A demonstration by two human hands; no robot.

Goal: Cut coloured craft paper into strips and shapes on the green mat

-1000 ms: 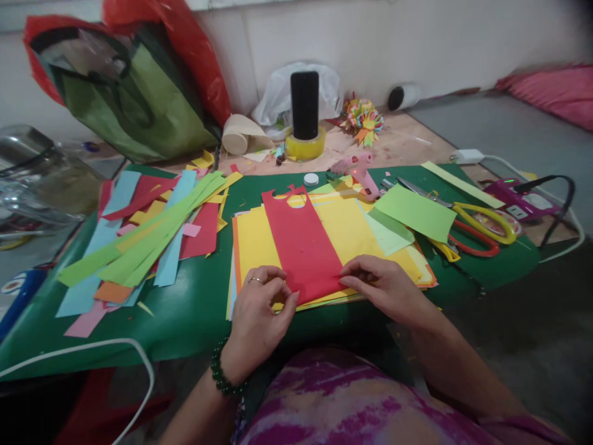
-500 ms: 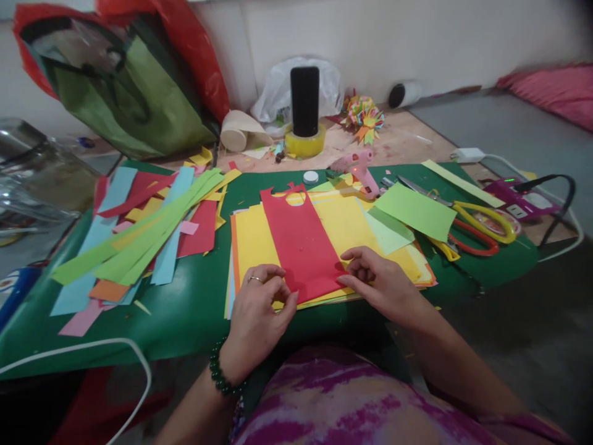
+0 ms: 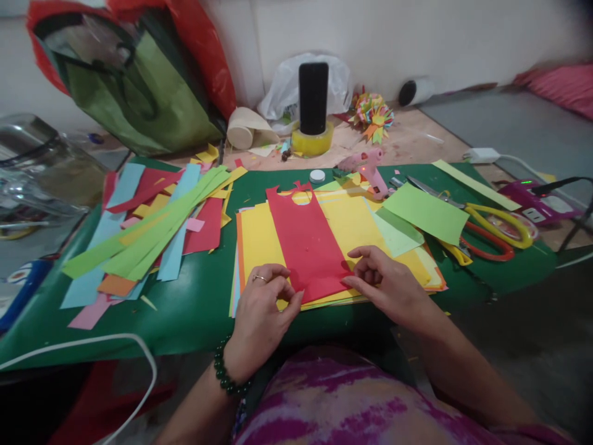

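A long red paper sheet [image 3: 308, 241] with cut-out notches at its far end lies on a stack of yellow and orange sheets [image 3: 347, 225] on the green mat [image 3: 194, 309]. My left hand [image 3: 262, 303], with a ring and a dark bead bracelet, pinches the red sheet's near left corner. My right hand [image 3: 384, 281] pinches its near right corner, fingers curled on the paper.
A heap of coloured paper strips [image 3: 148, 232] lies to the left. A light green sheet [image 3: 424, 213], yellow and red scissors [image 3: 493, 228] and a pink glue gun [image 3: 368, 170] lie to the right. A phone on a tape roll [image 3: 312, 105], a paper flower [image 3: 373, 117] and a green bag [image 3: 134, 86] stand behind.
Both hands stay on the red sheet's near corners; my right hand's fingers have curled a little. The view has shifted slightly.
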